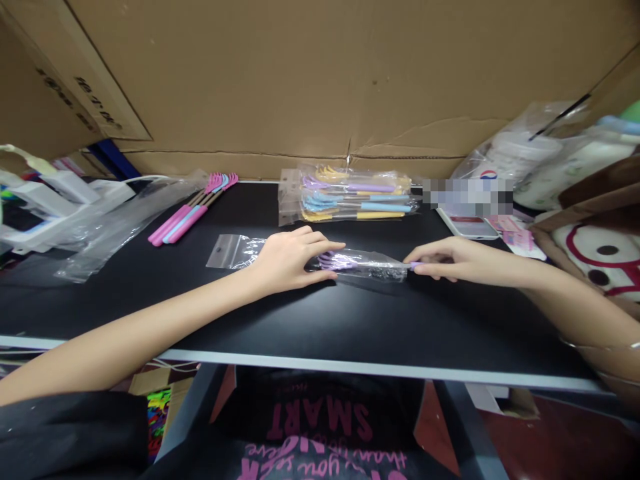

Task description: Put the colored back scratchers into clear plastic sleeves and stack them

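Observation:
A clear plastic bag (pixel 375 265) lies flat on the black table, with the purple claw head of a back scratcher (pixel 328 261) inside it. My left hand (pixel 295 259) rests palm down on the bag, its thumb and forefinger spread on either side of the claw. At the bag's right end, my right hand (pixel 447 259) pinches the purple handle of this back scratcher. The bag's flap end (pixel 223 252) sticks out left of my left hand. My palm and fingers cover part of the bag, and most of the handle is hidden in my right hand.
Several bagged back scratchers (pixel 357 197) are stacked at the back. Loose pink and blue ones (pixel 193 212) lie left, beside empty plastic bags (pixel 120 227) and a power strip (pixel 65 213). A phone (pixel 470 225) and a plush bag (pixel 600 253) are right. Cardboard (pixel 300 80) walls the back.

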The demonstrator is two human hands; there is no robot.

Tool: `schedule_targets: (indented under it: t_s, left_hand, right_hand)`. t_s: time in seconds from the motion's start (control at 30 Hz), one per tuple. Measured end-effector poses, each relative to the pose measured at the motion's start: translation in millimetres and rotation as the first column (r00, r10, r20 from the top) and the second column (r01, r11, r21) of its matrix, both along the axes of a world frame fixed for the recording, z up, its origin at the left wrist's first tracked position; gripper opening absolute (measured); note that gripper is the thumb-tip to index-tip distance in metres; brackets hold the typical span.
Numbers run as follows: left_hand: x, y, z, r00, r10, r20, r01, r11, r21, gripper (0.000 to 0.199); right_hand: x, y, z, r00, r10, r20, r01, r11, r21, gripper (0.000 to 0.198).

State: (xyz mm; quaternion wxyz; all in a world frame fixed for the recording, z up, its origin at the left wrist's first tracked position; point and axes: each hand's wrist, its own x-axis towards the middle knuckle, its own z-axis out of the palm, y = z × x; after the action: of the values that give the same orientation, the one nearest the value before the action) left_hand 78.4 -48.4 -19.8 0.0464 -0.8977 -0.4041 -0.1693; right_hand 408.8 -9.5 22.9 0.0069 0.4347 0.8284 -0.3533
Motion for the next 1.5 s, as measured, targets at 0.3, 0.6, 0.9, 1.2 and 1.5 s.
schedule_targets:
  t_s: [0.3, 0.6, 0.9, 1.2, 1.5]
  left_hand:
    - [-0.4, -1.3, 2.6, 1.0, -0.002, 0.007, 0.002, 0.999, 0.033, 0.052]
    - [-27.4, -1.9, 32.1, 0.964, 0.167, -0.209, -0.173, 0.985, -0.009, 0.085]
    - [-31.6, 4.6, 29.5, 0.956, 0.228, -0.186, -0.233, 0.972, -0.009, 0.056]
    - [-29.0, 4.7, 23.9, 0.994, 0.082, -0.078, -0.09, 0.99, -0.109, 0.051]
    - [-34.0, 5.5, 25.2, 0.997, -0.063, -0.055, 0.054, 0.987, -0.149, 0.051]
  right_hand:
    - [-35.6, -5.8, -15.5, 0.992, 0.033, -0.122, -0.02, 0.994, 0.11, 0.046]
    - [-8.4, 1.3, -11.2, 0.974, -0.009, -0.228, 0.017, 0.999, 0.034, 0.048]
    - [-0.3, 4.2, -0.2, 0.973, -0.097, -0.209, 0.092, 0.995, -0.032, 0.049]
    - [-5.5, 3.7, -10.8, 0.954, -0.128, -0.27, 0.125, 0.992, -0.03, 0.049]
    - [0.2, 2.9, -4.7, 0.963, -0.045, -0.266, 0.052, 0.998, 0.02, 0.048]
